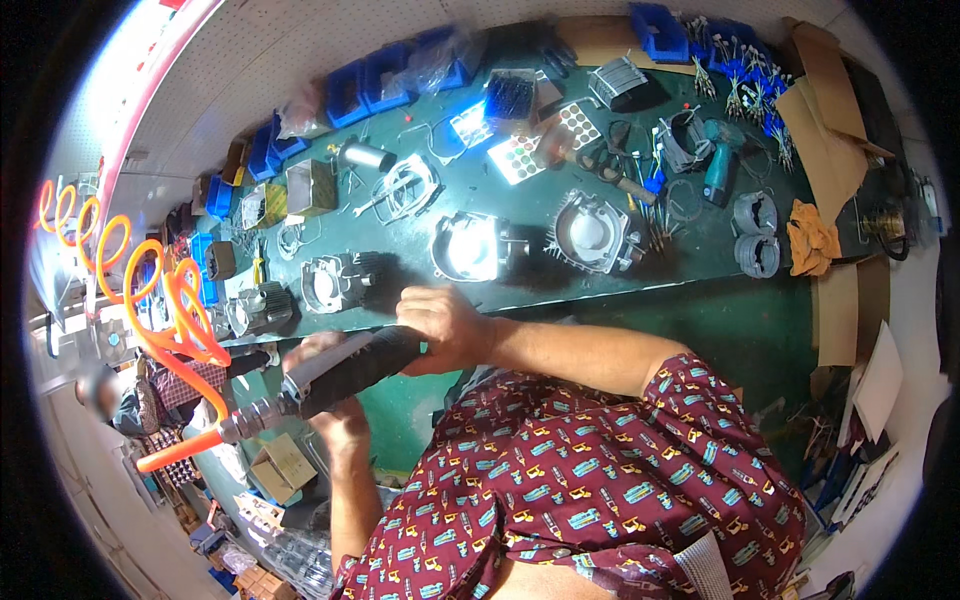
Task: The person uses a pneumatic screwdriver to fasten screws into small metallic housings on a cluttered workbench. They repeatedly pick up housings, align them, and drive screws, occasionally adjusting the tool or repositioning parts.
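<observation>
A black-wrapped air tool (352, 372) lies slantwise in front of me, its hose fitting at the lower left. My right hand (438, 325) closes around the tool's far end, near the table edge; whatever tip it has is hidden there. My left hand (342, 425) reaches up behind the tool's body and grips it, with fingers showing on both sides. An orange coiled air hose (185, 315) runs from the fitting toward the upper left. Just beyond my hands, a grey metal housing (333, 283) and a larger open housing (468, 247) stand on the green table (400, 240).
Another ribbed housing (590, 232) sits to the right, and a smaller one (260, 307) to the left. Farther back lie a teal power drill (720, 165), blue bins (385, 78) and an orange cloth (813, 240). A co-worker (140, 400) is at the far left.
</observation>
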A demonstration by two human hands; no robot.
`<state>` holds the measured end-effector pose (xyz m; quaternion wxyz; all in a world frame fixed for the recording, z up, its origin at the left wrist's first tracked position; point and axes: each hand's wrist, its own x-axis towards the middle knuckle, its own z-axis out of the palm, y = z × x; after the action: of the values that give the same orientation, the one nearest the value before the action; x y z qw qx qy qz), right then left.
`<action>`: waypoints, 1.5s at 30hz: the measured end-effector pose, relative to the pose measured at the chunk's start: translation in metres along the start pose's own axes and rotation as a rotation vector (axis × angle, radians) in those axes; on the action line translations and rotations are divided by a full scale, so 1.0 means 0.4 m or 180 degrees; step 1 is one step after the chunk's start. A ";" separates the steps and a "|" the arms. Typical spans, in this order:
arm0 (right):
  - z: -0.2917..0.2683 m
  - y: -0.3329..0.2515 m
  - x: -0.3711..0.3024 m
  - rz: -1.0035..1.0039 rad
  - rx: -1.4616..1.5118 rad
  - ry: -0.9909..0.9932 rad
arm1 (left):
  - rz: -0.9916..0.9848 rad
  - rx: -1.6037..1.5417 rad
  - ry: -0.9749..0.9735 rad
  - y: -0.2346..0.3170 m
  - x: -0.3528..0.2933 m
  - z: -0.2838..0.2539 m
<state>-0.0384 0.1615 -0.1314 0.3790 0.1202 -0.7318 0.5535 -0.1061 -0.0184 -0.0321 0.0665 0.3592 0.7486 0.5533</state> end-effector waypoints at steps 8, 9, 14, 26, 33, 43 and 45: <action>-0.142 0.056 0.043 0.0017 -0.0786 -0.0275 | -0.0137 -0.1124 0.0803 0.014 0.065 0.154; -0.169 0.088 0.031 0.0112 -0.0953 -0.0072 | -0.0087 -0.1322 0.0910 -0.004 0.068 0.164; -0.214 0.174 -0.021 0.1787 -0.2416 -0.0308 | -0.0197 -0.1186 0.1007 -0.066 0.072 0.190; -0.198 0.239 -0.082 0.2180 -0.2267 -0.0539 | -0.0382 -0.0820 0.1020 -0.107 0.069 0.218; -0.195 0.234 -0.074 0.2325 -0.2302 -0.0636 | -0.0393 -0.0645 0.0813 -0.089 0.074 0.224; -0.191 0.227 -0.069 0.2261 -0.2335 -0.0652 | 0.0212 -0.0901 -0.0722 -0.109 0.128 0.244; -0.190 0.240 -0.075 0.2307 -0.2300 -0.0623 | 0.0140 -0.0470 -0.0616 -0.098 0.128 0.231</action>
<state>-0.0428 0.2571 -0.2135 0.1101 -0.2283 -0.9028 0.3474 -0.1159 0.0799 -0.0861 0.1526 0.4213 0.6879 0.5709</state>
